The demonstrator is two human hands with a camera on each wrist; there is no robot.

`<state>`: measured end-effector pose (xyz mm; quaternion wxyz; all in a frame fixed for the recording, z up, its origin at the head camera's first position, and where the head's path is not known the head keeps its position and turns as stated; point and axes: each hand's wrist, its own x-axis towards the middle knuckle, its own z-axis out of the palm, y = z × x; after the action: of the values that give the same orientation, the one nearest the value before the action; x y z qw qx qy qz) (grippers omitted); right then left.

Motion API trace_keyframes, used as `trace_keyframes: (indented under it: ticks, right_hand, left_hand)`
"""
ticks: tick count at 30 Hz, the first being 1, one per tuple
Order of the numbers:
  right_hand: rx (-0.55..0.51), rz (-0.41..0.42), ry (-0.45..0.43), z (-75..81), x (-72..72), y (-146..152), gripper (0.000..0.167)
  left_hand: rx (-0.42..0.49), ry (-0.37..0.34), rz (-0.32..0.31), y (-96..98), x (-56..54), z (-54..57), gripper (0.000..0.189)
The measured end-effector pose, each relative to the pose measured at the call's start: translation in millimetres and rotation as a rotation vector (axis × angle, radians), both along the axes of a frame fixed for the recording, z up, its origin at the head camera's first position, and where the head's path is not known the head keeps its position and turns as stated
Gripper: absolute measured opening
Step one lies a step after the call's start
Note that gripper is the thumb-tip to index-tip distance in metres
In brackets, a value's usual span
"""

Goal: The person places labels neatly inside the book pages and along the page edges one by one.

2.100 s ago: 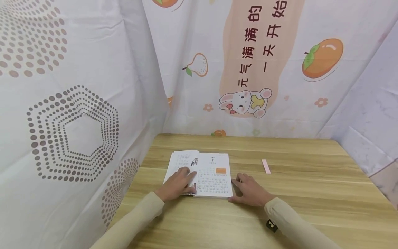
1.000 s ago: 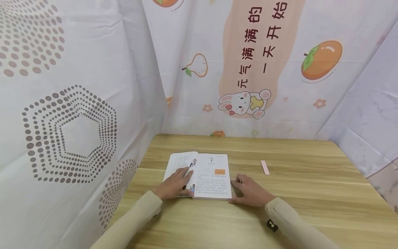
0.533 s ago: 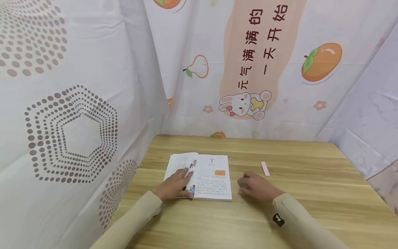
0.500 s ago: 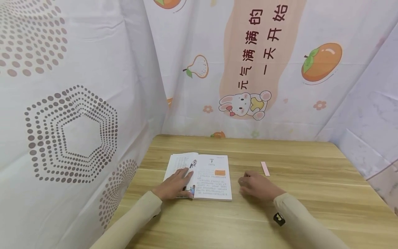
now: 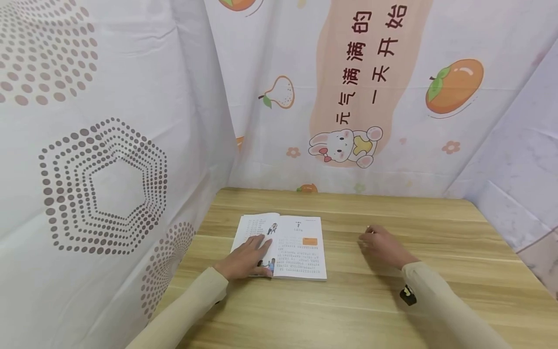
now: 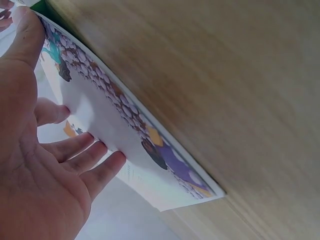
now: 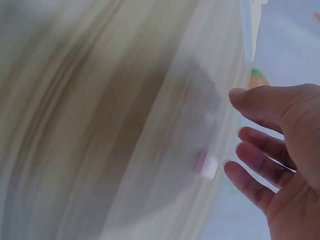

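1. Head: left hand spread on open book's left page; right hand over table, right of book.
2. Left wrist: fingers apart against page.
3. Right wrist: thumb and fingers spread, pink strip near fingertips.

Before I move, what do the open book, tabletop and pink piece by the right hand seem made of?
Open book: paper, apparently matte, judging by its thin printed pages.
Tabletop: wood or laminate, slightly glossy, with streaky grain and soft reflections.
Pink piece: perhaps paper or plastic; blur hides its finish.
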<state>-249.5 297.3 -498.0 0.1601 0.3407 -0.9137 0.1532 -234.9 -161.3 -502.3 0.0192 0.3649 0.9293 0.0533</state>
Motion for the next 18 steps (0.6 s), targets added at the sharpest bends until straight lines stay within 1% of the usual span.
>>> trace_keyframes:
  ticks: [3,8,9,11,18]
  right_hand:
    - [0.027,-0.035,-0.021,-3.0,-3.6,10.4,0.026]
    - [0.052,-0.116,-0.116,-3.8,-5.9,22.0,0.019]
    - [0.05,-0.12,-0.13,-3.4,-6.4,23.7,0.018]
    - [0.051,-0.121,-0.135,-3.7,-8.0,26.6,0.015]
    - [0.031,-0.106,-0.107,-10.9,-13.3,32.3,0.009]
  left_hand:
    - [-0.004,-0.009,0.005,-0.2,-0.7,0.1,0.099]
    - [-0.015,-0.003,0.002,-0.2,-1.5,0.1,0.099]
    - [-0.013,-0.005,0.002,-0.1,-1.6,0.3,0.099]
    - [-0.009,-0.008,0.002,-0.1,-1.8,0.7,0.099]
    - [-0.012,-0.005,-0.006,-1.0,-1.5,-0.2,0.098]
